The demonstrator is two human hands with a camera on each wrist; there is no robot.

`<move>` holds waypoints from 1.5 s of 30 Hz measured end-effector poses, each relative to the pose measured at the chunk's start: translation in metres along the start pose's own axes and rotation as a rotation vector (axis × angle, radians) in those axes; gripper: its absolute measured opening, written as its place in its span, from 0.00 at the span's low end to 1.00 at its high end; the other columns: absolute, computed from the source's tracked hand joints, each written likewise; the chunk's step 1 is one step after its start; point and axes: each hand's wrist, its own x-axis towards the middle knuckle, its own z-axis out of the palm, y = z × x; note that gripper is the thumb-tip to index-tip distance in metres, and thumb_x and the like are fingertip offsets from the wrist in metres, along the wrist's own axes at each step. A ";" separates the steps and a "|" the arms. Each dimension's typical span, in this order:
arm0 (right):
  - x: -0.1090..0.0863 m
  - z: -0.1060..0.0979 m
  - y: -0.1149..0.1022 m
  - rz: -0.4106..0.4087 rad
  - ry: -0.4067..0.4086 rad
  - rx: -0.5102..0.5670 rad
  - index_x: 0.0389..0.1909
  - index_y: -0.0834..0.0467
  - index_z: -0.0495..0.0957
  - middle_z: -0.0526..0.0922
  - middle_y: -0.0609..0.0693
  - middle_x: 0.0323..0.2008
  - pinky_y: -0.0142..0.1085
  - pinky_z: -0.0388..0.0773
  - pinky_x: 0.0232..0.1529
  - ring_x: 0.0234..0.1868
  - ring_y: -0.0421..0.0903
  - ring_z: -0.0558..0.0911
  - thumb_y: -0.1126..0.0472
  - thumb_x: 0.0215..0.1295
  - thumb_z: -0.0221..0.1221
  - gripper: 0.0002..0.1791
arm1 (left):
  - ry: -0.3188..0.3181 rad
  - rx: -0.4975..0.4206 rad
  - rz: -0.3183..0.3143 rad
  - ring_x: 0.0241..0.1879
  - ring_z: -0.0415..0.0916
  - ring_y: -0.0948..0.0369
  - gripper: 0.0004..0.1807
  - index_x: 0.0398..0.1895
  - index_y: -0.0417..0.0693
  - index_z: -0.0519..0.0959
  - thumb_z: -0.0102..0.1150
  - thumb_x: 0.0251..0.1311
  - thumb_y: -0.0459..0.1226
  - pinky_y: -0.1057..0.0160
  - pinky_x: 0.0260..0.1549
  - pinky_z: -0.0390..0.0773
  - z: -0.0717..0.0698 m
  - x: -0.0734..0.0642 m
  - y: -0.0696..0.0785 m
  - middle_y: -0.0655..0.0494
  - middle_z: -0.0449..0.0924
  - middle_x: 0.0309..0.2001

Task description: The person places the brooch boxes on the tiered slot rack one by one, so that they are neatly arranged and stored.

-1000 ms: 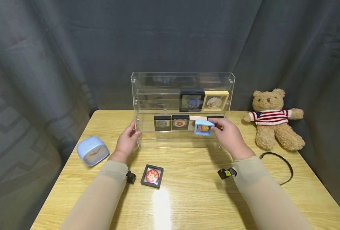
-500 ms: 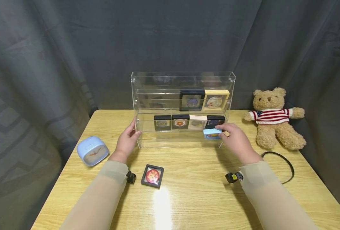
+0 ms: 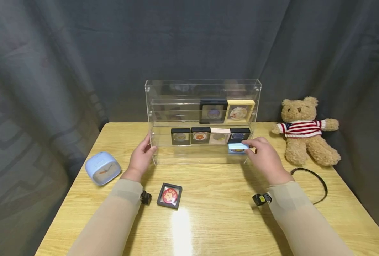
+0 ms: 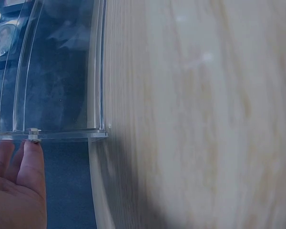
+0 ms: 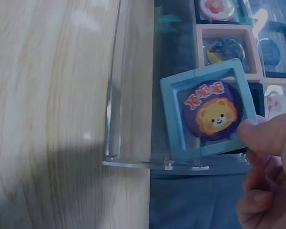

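Note:
A clear acrylic display rack (image 3: 148, 106) stands on the table. My left hand (image 3: 141, 156) grips its left side panel, thumb in front. A light blue square frame (image 5: 174, 114) holds a purple badge with a yellow lion face. My right hand (image 3: 264, 156) pinches this frame by its right edge, thumb on the front. It sits tilted at the lowest tier, at the rack's right end, below a black frame (image 3: 240, 131). Along that tier above, more frames stand in a row: a cream frame (image 3: 220, 131) and two black ones. Higher up are a large black frame (image 3: 213, 102) and a yellow frame (image 3: 241, 102).
A black frame (image 3: 161, 202) with a red badge lies flat on the table (image 3: 215, 206) between my forearms. To the left is a blue clock (image 3: 103, 167). On the right are a teddy bear (image 3: 299, 131) and a thin black hoop (image 3: 324, 185). Grey curtains hang behind.
My right hand has carried the light blue frame right and down, from before the cream frame to the lowest tier's right end, its top tipping forward. The left hand stays on the rack.

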 end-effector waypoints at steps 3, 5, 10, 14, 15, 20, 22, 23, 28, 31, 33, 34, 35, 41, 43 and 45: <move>0.001 0.001 0.000 0.019 -0.041 0.012 0.58 0.56 0.80 0.76 0.54 0.48 0.43 0.71 0.31 0.36 0.51 0.72 0.63 0.71 0.59 0.16 | -0.008 -0.002 -0.001 0.67 0.65 0.50 0.35 0.77 0.74 0.53 0.54 0.73 0.39 0.50 0.63 0.69 0.000 0.000 0.000 0.52 0.61 0.73; 0.001 0.002 0.000 0.035 -0.065 0.014 0.58 0.56 0.80 0.76 0.55 0.48 0.43 0.72 0.31 0.36 0.52 0.73 0.63 0.71 0.59 0.16 | -0.009 -0.003 -0.008 0.67 0.65 0.50 0.35 0.77 0.74 0.53 0.54 0.73 0.40 0.51 0.63 0.69 0.000 0.000 -0.001 0.53 0.60 0.73; 0.001 0.004 0.003 0.084 -0.095 -0.025 0.58 0.57 0.80 0.76 0.57 0.45 0.42 0.71 0.27 0.32 0.51 0.73 0.61 0.71 0.59 0.16 | -0.006 -0.001 -0.017 0.67 0.65 0.50 0.35 0.77 0.73 0.53 0.54 0.73 0.40 0.50 0.63 0.69 0.001 0.000 -0.002 0.53 0.60 0.74; 0.001 0.004 0.007 0.125 -0.140 -0.040 0.59 0.55 0.79 0.77 0.53 0.35 0.40 0.68 0.22 0.27 0.49 0.72 0.57 0.73 0.58 0.17 | 0.000 -0.002 -0.011 0.67 0.65 0.50 0.35 0.77 0.74 0.54 0.54 0.73 0.40 0.50 0.63 0.70 0.000 0.000 -0.002 0.53 0.60 0.73; 0.002 0.005 0.008 0.134 -0.155 -0.038 0.60 0.54 0.78 0.77 0.51 0.32 0.40 0.68 0.22 0.26 0.49 0.72 0.56 0.73 0.57 0.17 | 0.001 0.000 -0.012 0.67 0.65 0.50 0.35 0.77 0.75 0.54 0.54 0.73 0.40 0.50 0.63 0.70 0.000 0.000 -0.001 0.54 0.60 0.73; 0.002 0.008 0.014 0.154 -0.206 -0.035 0.63 0.51 0.77 0.82 0.50 0.33 0.40 0.69 0.23 0.29 0.49 0.75 0.52 0.75 0.54 0.19 | -0.001 -0.002 -0.011 0.67 0.65 0.50 0.35 0.76 0.75 0.54 0.54 0.73 0.40 0.50 0.63 0.70 0.001 0.000 0.000 0.54 0.60 0.73; 0.002 0.010 0.016 0.155 -0.218 -0.038 0.64 0.51 0.76 0.83 0.50 0.35 0.40 0.69 0.24 0.30 0.48 0.75 0.51 0.76 0.53 0.20 | 0.000 -0.007 -0.011 0.67 0.65 0.50 0.35 0.77 0.75 0.54 0.54 0.73 0.39 0.50 0.63 0.70 0.000 0.000 0.000 0.53 0.60 0.73; 0.002 0.010 0.016 0.156 -0.227 -0.038 0.65 0.51 0.75 0.82 0.50 0.35 0.40 0.69 0.23 0.30 0.48 0.75 0.51 0.76 0.53 0.21 | 0.000 -0.009 -0.012 0.67 0.65 0.50 0.35 0.77 0.74 0.54 0.54 0.73 0.39 0.50 0.63 0.70 0.000 0.000 0.000 0.53 0.61 0.73; 0.002 0.007 0.008 0.125 -0.195 -0.030 0.67 0.52 0.73 0.78 0.49 0.32 0.40 0.69 0.22 0.26 0.47 0.73 0.50 0.75 0.53 0.23 | 0.005 -0.010 -0.020 0.67 0.65 0.50 0.35 0.77 0.73 0.55 0.54 0.73 0.39 0.50 0.63 0.69 0.000 0.000 0.000 0.53 0.61 0.73; 0.002 0.006 -0.008 0.056 -0.132 0.005 0.66 0.52 0.74 0.77 0.49 0.37 0.41 0.71 0.25 0.30 0.47 0.74 0.50 0.74 0.55 0.23 | 0.004 -0.003 -0.022 0.67 0.65 0.50 0.35 0.77 0.74 0.54 0.54 0.73 0.40 0.50 0.63 0.69 -0.001 0.000 0.000 0.54 0.60 0.74; 0.001 0.007 -0.022 -0.009 -0.096 0.039 0.65 0.53 0.75 0.77 0.50 0.42 0.42 0.73 0.29 0.35 0.47 0.75 0.51 0.73 0.56 0.23 | 0.005 -0.004 -0.023 0.67 0.65 0.50 0.35 0.77 0.74 0.54 0.54 0.73 0.40 0.50 0.63 0.69 -0.001 0.000 0.000 0.55 0.60 0.74; 0.000 0.009 -0.030 -0.043 -0.085 0.057 0.65 0.53 0.75 0.77 0.50 0.45 0.43 0.75 0.32 0.37 0.47 0.76 0.51 0.73 0.58 0.23 | 0.004 -0.005 -0.025 0.67 0.65 0.50 0.35 0.77 0.75 0.54 0.54 0.73 0.41 0.50 0.63 0.70 -0.001 0.000 0.000 0.55 0.60 0.74; 0.000 0.011 -0.038 -0.074 -0.082 0.071 0.64 0.53 0.76 0.77 0.51 0.48 0.43 0.76 0.34 0.39 0.47 0.76 0.52 0.72 0.59 0.23 | 0.004 -0.006 -0.026 0.67 0.65 0.51 0.35 0.77 0.75 0.54 0.54 0.73 0.41 0.51 0.63 0.70 -0.001 0.000 0.000 0.56 0.60 0.74; -0.010 0.041 -0.086 -0.164 -0.188 0.038 0.65 0.50 0.75 0.76 0.48 0.58 0.45 0.81 0.42 0.46 0.48 0.79 0.44 0.66 0.63 0.28 | 0.005 -0.005 -0.019 0.67 0.65 0.50 0.35 0.77 0.76 0.54 0.54 0.73 0.40 0.50 0.63 0.70 0.000 0.000 -0.001 0.55 0.60 0.74; -0.014 0.053 -0.100 -0.179 -0.249 0.006 0.65 0.50 0.75 0.76 0.48 0.60 0.46 0.81 0.46 0.50 0.49 0.80 0.39 0.64 0.62 0.32 | 0.005 -0.002 -0.018 0.67 0.65 0.50 0.35 0.77 0.75 0.53 0.54 0.73 0.40 0.50 0.63 0.70 0.000 0.000 -0.001 0.54 0.60 0.74; -0.018 0.066 -0.112 -0.198 -0.312 -0.012 0.66 0.51 0.75 0.76 0.49 0.60 0.46 0.79 0.51 0.53 0.50 0.79 0.37 0.63 0.62 0.35 | 0.006 0.002 -0.020 0.67 0.65 0.49 0.35 0.77 0.75 0.53 0.54 0.73 0.40 0.50 0.63 0.70 0.000 0.000 -0.001 0.55 0.59 0.74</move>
